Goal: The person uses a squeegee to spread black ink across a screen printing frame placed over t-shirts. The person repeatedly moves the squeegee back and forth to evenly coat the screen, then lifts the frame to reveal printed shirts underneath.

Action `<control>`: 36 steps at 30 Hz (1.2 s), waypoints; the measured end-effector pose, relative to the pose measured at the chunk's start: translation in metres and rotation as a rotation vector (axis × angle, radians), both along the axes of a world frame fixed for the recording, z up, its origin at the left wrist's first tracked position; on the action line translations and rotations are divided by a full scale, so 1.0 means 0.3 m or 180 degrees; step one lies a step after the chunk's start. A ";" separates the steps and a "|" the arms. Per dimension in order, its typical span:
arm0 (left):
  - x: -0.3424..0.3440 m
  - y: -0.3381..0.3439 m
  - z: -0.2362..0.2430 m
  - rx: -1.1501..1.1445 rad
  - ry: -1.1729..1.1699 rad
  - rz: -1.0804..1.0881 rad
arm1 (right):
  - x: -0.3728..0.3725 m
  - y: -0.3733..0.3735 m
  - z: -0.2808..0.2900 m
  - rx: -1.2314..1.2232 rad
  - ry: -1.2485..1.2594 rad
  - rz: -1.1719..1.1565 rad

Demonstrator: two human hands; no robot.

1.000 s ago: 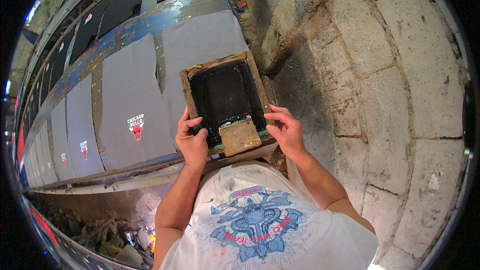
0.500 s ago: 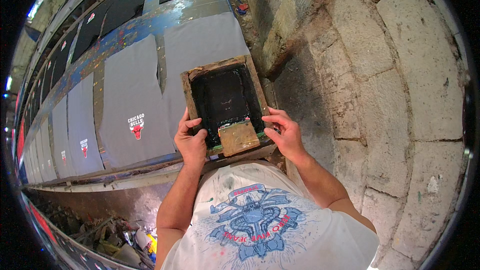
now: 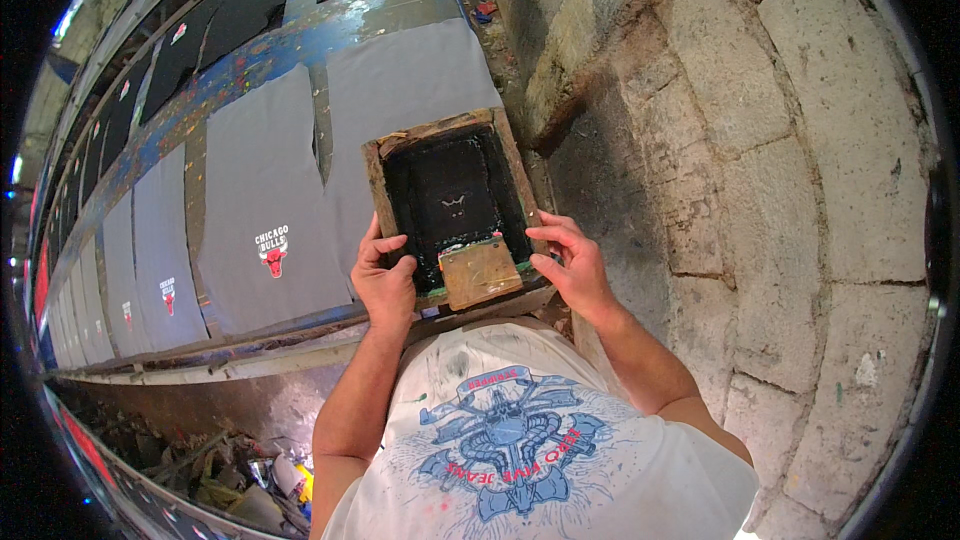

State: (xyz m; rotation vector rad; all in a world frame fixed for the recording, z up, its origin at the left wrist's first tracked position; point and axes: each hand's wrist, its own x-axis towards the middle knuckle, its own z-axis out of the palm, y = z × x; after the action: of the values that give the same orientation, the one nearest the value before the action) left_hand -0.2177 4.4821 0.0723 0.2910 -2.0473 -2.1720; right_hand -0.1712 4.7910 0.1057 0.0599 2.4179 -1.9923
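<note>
Holding wooden printing screen [image 3: 450, 202] between both grips: left grip [image 3: 385, 280] clasping near-left edge, right grip [image 3: 570, 270] clasping near-right, squeegee [image 3: 482, 272] between.

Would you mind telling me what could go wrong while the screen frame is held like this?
The wooden block rests loose on the frame's near end, so it might slide off. The ink-black screen frame, gripped by the left hand and right hand, hangs over a blank grey shirt; a tilt may smudge it.

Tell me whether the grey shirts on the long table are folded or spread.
Spread: each grey shirt lies flat, side by side along the long table, with printed fronts showing.
</note>
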 end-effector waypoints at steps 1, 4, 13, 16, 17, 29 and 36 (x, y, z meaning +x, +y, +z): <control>0.000 -0.001 -0.004 -0.0049 -0.0020 0.0017 | -0.002 -0.001 0.007 0.0045 -0.0006 0.0011; 0.001 0.000 -0.007 -0.0153 0.0054 0.0032 | -0.002 -0.013 0.041 0.0372 -0.0045 -0.0030; 0.004 0.006 0.033 0.0256 -0.0155 0.0011 | 0.001 -0.115 0.179 0.1990 0.1661 0.1243; 0.005 0.005 0.034 0.0295 -0.0166 -0.0006 | -0.023 -0.151 0.184 0.2319 0.1937 0.1422; 0.006 0.003 0.032 0.0242 -0.0184 0.0017 | -0.036 -0.156 0.184 0.2289 0.1985 0.1428; 0.008 0.003 0.016 -0.0115 -0.0056 0.0062 | -0.249 -0.115 0.243 0.2141 0.1670 0.2374; 0.010 -0.011 0.082 -0.2591 0.0481 -0.0145 | -0.524 -0.172 0.204 0.2117 0.2001 0.1826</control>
State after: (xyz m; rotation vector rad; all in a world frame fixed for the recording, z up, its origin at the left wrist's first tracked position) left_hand -0.2147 4.4788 0.0970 -0.0225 -2.6209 -1.1590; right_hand -0.3285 4.7395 0.1670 -1.2522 2.8409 -0.9988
